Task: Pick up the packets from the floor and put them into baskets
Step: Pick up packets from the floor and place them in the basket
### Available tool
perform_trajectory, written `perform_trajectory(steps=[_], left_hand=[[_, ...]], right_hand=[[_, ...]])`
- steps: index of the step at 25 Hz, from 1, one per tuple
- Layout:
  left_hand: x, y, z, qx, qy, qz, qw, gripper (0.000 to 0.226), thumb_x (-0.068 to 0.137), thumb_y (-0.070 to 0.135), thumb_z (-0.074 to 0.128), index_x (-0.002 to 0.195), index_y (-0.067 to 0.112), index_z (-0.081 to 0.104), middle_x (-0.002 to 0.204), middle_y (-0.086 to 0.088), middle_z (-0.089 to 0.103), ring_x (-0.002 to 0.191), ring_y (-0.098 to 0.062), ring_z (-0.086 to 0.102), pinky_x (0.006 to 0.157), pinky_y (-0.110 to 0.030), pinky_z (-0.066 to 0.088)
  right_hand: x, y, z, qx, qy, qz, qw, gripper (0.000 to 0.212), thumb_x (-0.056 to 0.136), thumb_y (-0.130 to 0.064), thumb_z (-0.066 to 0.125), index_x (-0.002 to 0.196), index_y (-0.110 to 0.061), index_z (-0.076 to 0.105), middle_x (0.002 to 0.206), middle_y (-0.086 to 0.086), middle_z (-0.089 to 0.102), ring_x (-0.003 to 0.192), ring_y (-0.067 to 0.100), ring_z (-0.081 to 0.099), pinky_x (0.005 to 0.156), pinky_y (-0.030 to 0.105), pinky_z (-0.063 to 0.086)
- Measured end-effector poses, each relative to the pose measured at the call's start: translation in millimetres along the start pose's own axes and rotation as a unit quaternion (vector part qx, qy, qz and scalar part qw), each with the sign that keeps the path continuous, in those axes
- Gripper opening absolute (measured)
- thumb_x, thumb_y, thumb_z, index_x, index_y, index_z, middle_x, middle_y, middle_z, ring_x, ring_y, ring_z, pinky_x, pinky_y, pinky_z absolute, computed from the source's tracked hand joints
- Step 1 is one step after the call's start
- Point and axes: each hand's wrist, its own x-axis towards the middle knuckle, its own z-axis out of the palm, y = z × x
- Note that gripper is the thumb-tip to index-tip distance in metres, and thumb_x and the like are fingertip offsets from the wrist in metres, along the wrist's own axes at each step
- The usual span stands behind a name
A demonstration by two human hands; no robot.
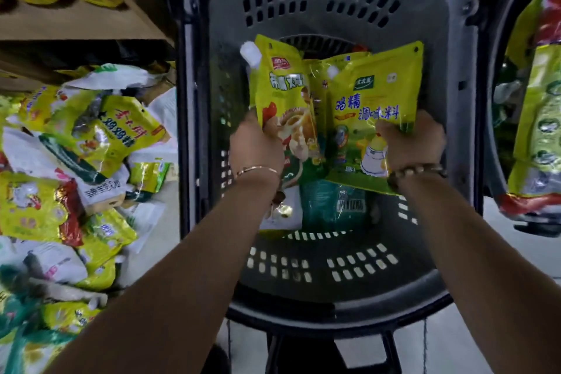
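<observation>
The left hand point(256, 143) has its fingers curled round the lower part of a yellow spouted pouch point(282, 94) with a white cap, thumb pressed on the front. The right hand point(413, 143) grips the lower right corner of a yellow seasoning packet point(376, 94) printed with blue characters. Both packets are held upright, side by side, over the middle of a grey basket point(334, 9), and a third yellow packet point(318, 76) shows between and behind them. A thin bangle point(258, 169) circles the left wrist and a beaded bracelet point(416, 172) the right.

Below the hands, on the basket's bottom towards its near wall, lie a teal packet with a barcode point(334, 203) and a white packet point(282, 213). A second basket point(489, 118) stands just beside the grey one's right edge, with yellow and green packets stacked point(540, 100) in it. On the floor point(455, 343) along the grey basket's left edge lies a heap of packets point(76, 161), mostly yellow and white. Brown cardboard boxes point(76, 24) sit beyond the heap.
</observation>
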Motion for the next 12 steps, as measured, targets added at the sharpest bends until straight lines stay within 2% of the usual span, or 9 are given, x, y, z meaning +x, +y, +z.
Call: perform_trajectory(steps=[5, 7, 10, 12], left_hand=[[47, 0, 39, 0.029, 0.005, 0.007, 1.0, 0.025, 0.094, 0.019, 0.049, 0.114, 0.006, 0.059, 0.112, -0.019, 0.063, 0.104, -0.038, 0.056, 0.069, -0.03, 0.033], [63, -9, 50, 0.051, 0.009, -0.003, 0.999, 0.026, 0.094, 0.02, 0.05, 0.113, 0.006, 0.06, 0.114, -0.02, 0.062, 0.105, -0.037, 0.057, 0.071, -0.031, 0.036], [81, -20, 65, 0.054, 0.004, -0.018, 0.998, 0.028, 0.093, 0.023, 0.054, 0.114, 0.005, 0.06, 0.116, -0.02, 0.062, 0.109, -0.038, 0.056, 0.08, -0.037, 0.043], [90, -28, 74, 0.033, 0.012, -0.026, 0.999, 0.03, 0.092, 0.026, 0.055, 0.113, 0.005, 0.061, 0.115, -0.02, 0.062, 0.108, -0.038, 0.057, 0.079, -0.036, 0.043]], right_hand=[[46, -3, 40, -0.009, -0.023, -0.012, 1.0, 0.032, 0.082, -0.027, 0.069, 0.102, -0.002, 0.061, 0.106, 0.015, 0.066, 0.099, 0.029, 0.06, 0.064, 0.023, 0.031], [59, -4, 54, 0.007, -0.027, -0.015, 0.999, 0.032, 0.082, -0.025, 0.069, 0.102, -0.001, 0.061, 0.107, 0.014, 0.066, 0.1, 0.028, 0.06, 0.064, 0.022, 0.03], [74, -2, 69, 0.034, -0.037, -0.016, 0.999, 0.032, 0.082, -0.02, 0.069, 0.105, 0.0, 0.062, 0.109, 0.013, 0.066, 0.1, 0.026, 0.061, 0.066, 0.021, 0.034], [81, 2, 75, 0.029, -0.04, -0.018, 0.999, 0.03, 0.082, -0.019, 0.068, 0.106, -0.002, 0.061, 0.11, 0.012, 0.066, 0.1, 0.025, 0.061, 0.069, 0.023, 0.038]])
